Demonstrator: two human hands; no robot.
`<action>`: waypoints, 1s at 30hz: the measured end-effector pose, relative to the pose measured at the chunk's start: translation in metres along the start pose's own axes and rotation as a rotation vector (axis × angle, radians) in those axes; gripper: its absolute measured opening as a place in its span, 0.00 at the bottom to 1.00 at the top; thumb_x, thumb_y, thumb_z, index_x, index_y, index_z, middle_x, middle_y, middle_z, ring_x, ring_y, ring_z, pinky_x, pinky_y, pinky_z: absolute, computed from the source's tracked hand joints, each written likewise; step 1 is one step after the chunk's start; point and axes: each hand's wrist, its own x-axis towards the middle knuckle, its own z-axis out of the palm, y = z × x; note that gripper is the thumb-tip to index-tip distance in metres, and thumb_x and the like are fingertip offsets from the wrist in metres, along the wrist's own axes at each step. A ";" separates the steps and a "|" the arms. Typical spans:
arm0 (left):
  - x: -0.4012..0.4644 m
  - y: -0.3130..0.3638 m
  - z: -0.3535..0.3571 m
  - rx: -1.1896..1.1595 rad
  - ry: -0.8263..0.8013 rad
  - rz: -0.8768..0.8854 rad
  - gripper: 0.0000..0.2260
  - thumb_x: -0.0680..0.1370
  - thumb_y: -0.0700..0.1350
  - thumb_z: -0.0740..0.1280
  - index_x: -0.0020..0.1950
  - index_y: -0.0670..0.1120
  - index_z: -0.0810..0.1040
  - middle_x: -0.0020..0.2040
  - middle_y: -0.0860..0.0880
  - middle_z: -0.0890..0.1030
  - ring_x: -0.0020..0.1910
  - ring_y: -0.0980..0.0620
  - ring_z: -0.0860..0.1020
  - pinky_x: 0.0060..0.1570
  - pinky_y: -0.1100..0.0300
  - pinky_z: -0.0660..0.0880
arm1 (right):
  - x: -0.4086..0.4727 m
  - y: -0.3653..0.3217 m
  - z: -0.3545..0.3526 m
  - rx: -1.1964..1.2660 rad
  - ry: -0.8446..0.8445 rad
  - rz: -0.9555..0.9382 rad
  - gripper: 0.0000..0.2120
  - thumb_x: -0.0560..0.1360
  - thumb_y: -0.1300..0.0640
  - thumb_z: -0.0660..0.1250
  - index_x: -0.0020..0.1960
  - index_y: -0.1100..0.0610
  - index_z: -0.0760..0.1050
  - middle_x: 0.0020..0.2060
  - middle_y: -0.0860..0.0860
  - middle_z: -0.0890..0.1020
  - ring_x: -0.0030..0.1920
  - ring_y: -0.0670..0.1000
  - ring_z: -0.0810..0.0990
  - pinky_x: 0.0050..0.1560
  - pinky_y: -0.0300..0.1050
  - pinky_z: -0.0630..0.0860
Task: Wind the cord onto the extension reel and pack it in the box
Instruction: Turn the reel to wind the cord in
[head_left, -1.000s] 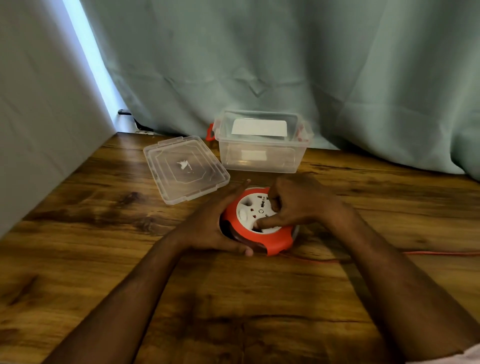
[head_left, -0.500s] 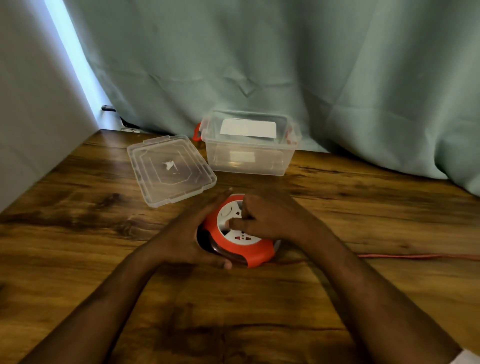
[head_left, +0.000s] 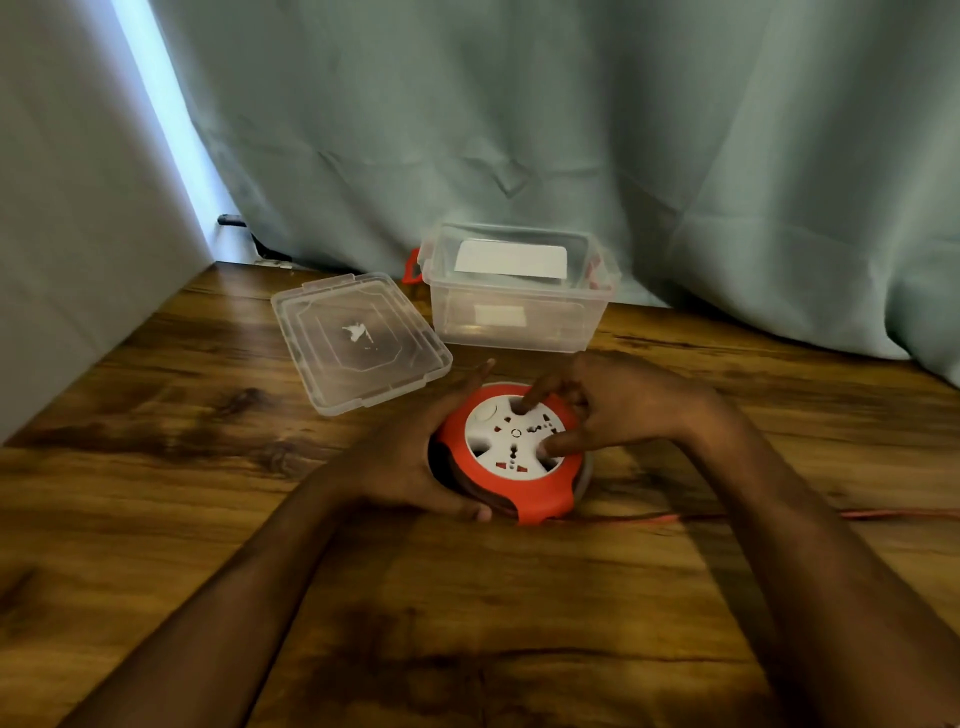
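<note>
A round orange extension reel (head_left: 540, 501) with a white socket face lies flat on the wooden table. My left hand (head_left: 410, 457) cups its left side, thumb at the front edge. My right hand (head_left: 618, 405) rests on top, with a finger and the thumb pressed into the white face's recesses. A thin orange cord (head_left: 883, 514) runs from the reel's front right along the table and off the right edge. Behind the reel stands a clear plastic box (head_left: 519, 322), open, with red latches. Its clear lid (head_left: 358, 340) lies flat to the box's left.
A teal curtain (head_left: 571, 145) hangs along the table's far edge behind the box. A pale wall (head_left: 78, 208) borders the table on the left. A dark cable (head_left: 244, 228) shows at the back left corner.
My right hand's fingers have shifted round on the white face, which has turned. My left hand keeps its hold on the reel's side. The camera view has swung slightly.
</note>
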 end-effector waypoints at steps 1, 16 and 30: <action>0.001 0.001 0.001 0.009 0.015 0.000 0.59 0.61 0.58 0.85 0.78 0.72 0.45 0.75 0.72 0.58 0.70 0.75 0.61 0.67 0.77 0.61 | 0.000 0.001 0.001 0.010 0.005 -0.001 0.28 0.68 0.36 0.77 0.66 0.34 0.76 0.65 0.39 0.78 0.57 0.42 0.79 0.52 0.43 0.80; 0.006 -0.005 0.006 -0.120 0.018 -0.004 0.58 0.60 0.57 0.85 0.79 0.69 0.51 0.65 0.77 0.65 0.63 0.81 0.65 0.65 0.75 0.66 | -0.001 -0.004 -0.001 -0.094 0.070 0.031 0.26 0.65 0.36 0.79 0.61 0.42 0.82 0.45 0.33 0.80 0.41 0.35 0.78 0.36 0.29 0.69; 0.057 0.012 0.005 -0.096 0.013 0.010 0.59 0.57 0.59 0.86 0.80 0.65 0.56 0.76 0.61 0.70 0.73 0.62 0.71 0.73 0.50 0.72 | 0.020 -0.012 -0.003 -0.326 0.087 0.158 0.26 0.71 0.26 0.67 0.46 0.49 0.70 0.42 0.44 0.75 0.36 0.43 0.72 0.32 0.39 0.65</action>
